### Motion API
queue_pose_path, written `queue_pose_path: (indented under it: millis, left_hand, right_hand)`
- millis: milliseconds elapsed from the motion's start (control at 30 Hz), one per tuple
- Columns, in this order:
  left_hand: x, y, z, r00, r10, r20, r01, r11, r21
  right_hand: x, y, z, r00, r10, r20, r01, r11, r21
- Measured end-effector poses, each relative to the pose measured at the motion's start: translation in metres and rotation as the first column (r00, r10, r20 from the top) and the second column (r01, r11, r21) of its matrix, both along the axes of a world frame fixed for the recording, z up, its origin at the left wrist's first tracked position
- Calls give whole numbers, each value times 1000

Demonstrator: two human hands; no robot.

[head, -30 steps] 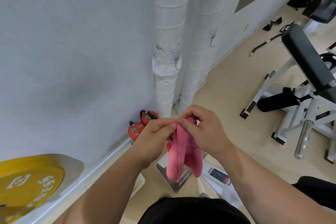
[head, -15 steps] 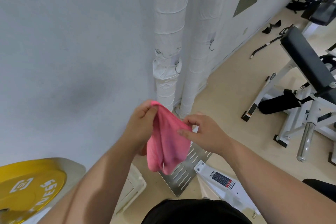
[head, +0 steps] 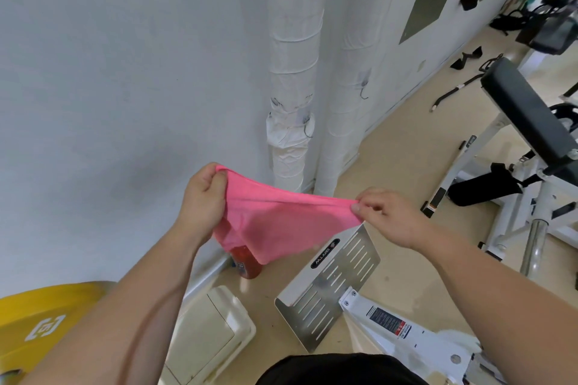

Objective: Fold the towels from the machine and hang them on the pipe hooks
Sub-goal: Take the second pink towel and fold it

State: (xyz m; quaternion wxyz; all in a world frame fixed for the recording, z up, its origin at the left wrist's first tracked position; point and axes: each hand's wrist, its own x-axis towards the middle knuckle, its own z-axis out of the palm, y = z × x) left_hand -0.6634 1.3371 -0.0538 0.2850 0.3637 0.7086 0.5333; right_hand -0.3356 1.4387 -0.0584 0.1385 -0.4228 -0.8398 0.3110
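A pale gym wall with two white wrapped pipes (head: 295,72) stands over a beige floor, with a weight bench (head: 528,116) off to the right. The left hand (head: 203,200) has thumb and fingers closed on one top corner of the pink towel (head: 275,225); the right hand (head: 387,216) pinches the opposite corner between thumb and forefinger, its other fingers loosely curled. The towel is stretched between them in the air in front of the pipes, its top edge fairly taut, the rest sagging in a soft belly. It looks light, thin and limp, so it should fold readily but will not keep an edge unaided; corner grips suit it best. A small wire hook (head: 362,94) sits on the right pipe and another (head: 309,131) on the left, both bare.
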Motion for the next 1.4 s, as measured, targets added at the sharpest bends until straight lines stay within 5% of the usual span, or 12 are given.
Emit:
queue_pose_path:
  millis: [133,333,433,600,800,967,1167,1300,1400]
  left_hand:
    - [2,-4,-7,999,-20,44,20,1000,-10]
    - [7,-7,-14,980,-20,196,11,999,47]
    - [6,-7,-14,974,-14,225,3,999,48]
    - [11,-4,-9,978,-16,206,11,1000,24]
    - [15,-1,-11,973,53,225,-53,999,-5]
    - [24,1,-15,979,79,187,-76,997,-24]
    - [23,-3,-14,998,56,-38,-55,998,33]
    - [17,1,-8,997,-57,-53,59,997,51]
    - [16,7,-5,1000,11,-22,-9,996,91]
  right_hand:
    - [0,-1,22,949,-195,-248,134,961,-241]
    - [2,-6,27,741,-466,-484,222,850,-478]
    - [5,-6,27,690,-533,-489,246,809,-534]
    - [10,-4,21,792,-529,-304,332,792,-512]
    - [3,-6,26,721,-626,-297,410,731,-545]
    - [-7,-13,20,657,-685,-317,545,721,-429]
    - [0,-13,27,889,-409,-208,399,913,-87]
    - [1,-8,32,874,-410,-261,431,902,26]
    - [-3,-2,41,845,-426,-324,467,882,57]
